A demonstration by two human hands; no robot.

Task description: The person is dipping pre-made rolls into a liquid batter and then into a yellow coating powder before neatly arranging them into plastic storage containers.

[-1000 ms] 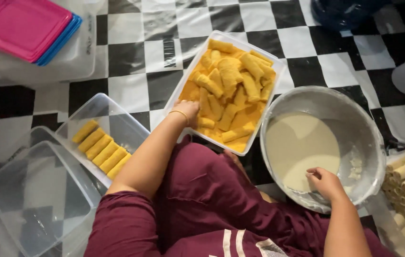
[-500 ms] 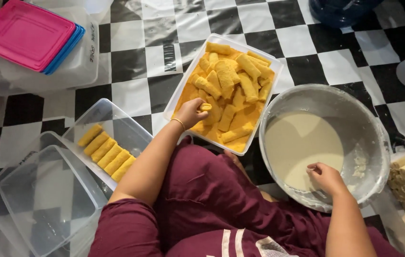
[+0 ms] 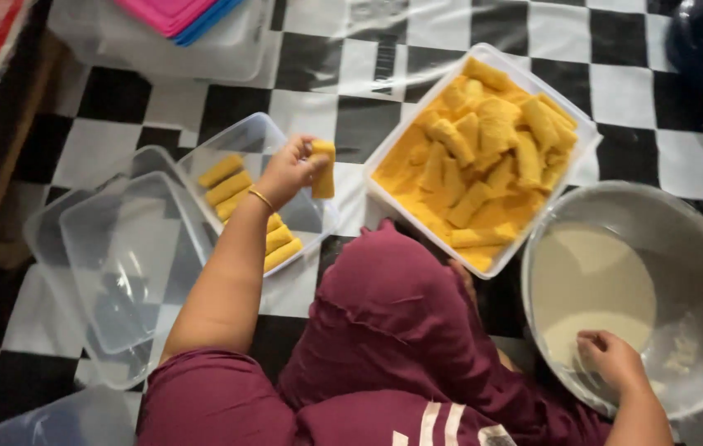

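My left hand (image 3: 286, 172) grips a breaded yellow roll (image 3: 323, 168) and holds it above the right end of a clear plastic container (image 3: 253, 135) with several yellow rolls (image 3: 231, 187) lined up inside. To the right stands a white rectangular tray (image 3: 583, 130) heaped with more breaded rolls (image 3: 492, 140) and orange crumbs. My right hand (image 3: 610, 360) rests inside a large metal bowl (image 3: 700, 255) at the edge of the pale batter (image 3: 591, 281), fingers curled; whether it holds anything cannot be made out.
Empty clear containers (image 3: 120, 264) are stacked at the left on a black-and-white checkered floor (image 3: 112, 140). A clear box with pink and blue lids (image 3: 178, 12) sits at the top. My maroon-clad knee (image 3: 384, 314) fills the bottom middle.
My left hand has lifted a roll out of the white tray and carried it left over the clear container. The right hand stays in the bowl.
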